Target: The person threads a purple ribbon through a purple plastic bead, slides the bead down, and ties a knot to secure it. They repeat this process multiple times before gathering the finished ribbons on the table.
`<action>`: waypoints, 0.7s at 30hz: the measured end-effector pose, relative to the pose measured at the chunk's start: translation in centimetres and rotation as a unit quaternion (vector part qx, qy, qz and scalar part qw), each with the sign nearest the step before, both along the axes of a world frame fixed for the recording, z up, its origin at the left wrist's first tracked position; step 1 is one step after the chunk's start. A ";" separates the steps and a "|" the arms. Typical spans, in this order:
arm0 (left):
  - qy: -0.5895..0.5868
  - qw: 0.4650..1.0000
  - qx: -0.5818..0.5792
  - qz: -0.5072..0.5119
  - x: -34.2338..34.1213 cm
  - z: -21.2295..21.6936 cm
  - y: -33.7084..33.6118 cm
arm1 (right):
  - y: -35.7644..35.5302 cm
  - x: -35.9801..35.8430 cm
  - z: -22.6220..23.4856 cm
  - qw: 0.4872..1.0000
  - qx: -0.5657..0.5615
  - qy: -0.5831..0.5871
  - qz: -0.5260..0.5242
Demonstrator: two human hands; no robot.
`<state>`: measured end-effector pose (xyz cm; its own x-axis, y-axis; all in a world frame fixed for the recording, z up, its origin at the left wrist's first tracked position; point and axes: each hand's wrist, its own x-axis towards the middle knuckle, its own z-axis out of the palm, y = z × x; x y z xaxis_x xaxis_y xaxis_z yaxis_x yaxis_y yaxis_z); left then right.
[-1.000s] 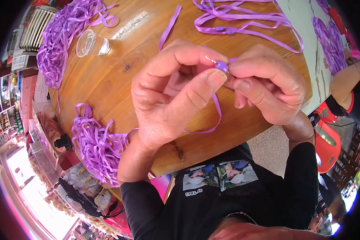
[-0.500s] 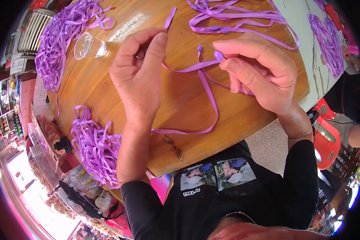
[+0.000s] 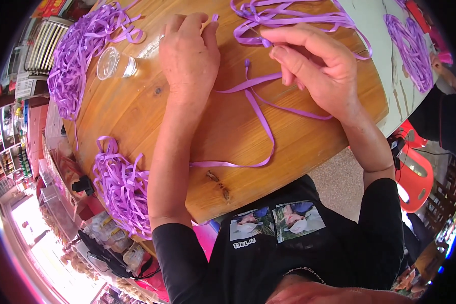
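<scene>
My left hand [image 3: 190, 55] is back upward over the far part of the table, fingers bent and thumb close to them. A short purple ribbon end [image 3: 215, 17] shows at its thumb tip; the grip is partly hidden. My right hand [image 3: 319, 66] pinches a small purple bead [image 3: 266, 43] between thumb and forefinger, with a thin metal needle [image 3: 254, 30] sticking out past it. Beneath my hands a flat purple ribbon [image 3: 271, 134] crosses itself on the wood, one end carrying a small bead [image 3: 247, 63].
Tangled purple ribbons lie in a far-left heap [image 3: 78, 55] and a near-left heap [image 3: 119, 187]. Beside the far heap a clear plastic cup [image 3: 111, 65] lies tipped. More ribbons [image 3: 299, 23] stretch behind my right hand. A red chair [image 3: 415, 182] stands right of the wooden table [image 3: 228, 142].
My left hand has moved away from me and turned its back upward. The right hand with bead and needle has shifted slightly farther and left.
</scene>
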<state>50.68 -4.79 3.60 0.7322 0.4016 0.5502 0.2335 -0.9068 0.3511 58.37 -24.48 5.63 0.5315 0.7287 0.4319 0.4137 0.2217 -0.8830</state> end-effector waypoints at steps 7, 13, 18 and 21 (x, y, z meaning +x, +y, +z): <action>0.042 0.998 0.036 0.020 1.8 -1.9 1.6 | 0.4 1.2 -0.8 0.999 -0.017 -0.002 -0.033; 0.021 0.999 0.042 0.007 2.1 -2.8 2.0 | 0.6 1.4 -0.9 0.999 -0.017 -0.008 -0.036; -0.068 0.936 -0.340 -0.068 0.1 1.8 -2.4 | 0.3 1.4 -0.8 0.999 -0.030 -0.012 -0.038; -0.078 0.747 -0.651 -0.115 -2.7 4.2 -4.3 | 0.3 1.0 -0.4 0.999 -0.023 -0.005 -0.025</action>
<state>47.98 -9.06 7.76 0.8319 0.5437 -0.1113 -0.0106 0.2161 0.9763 59.37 -24.22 5.21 0.5643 0.7197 0.4044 0.4319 0.1601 -0.8876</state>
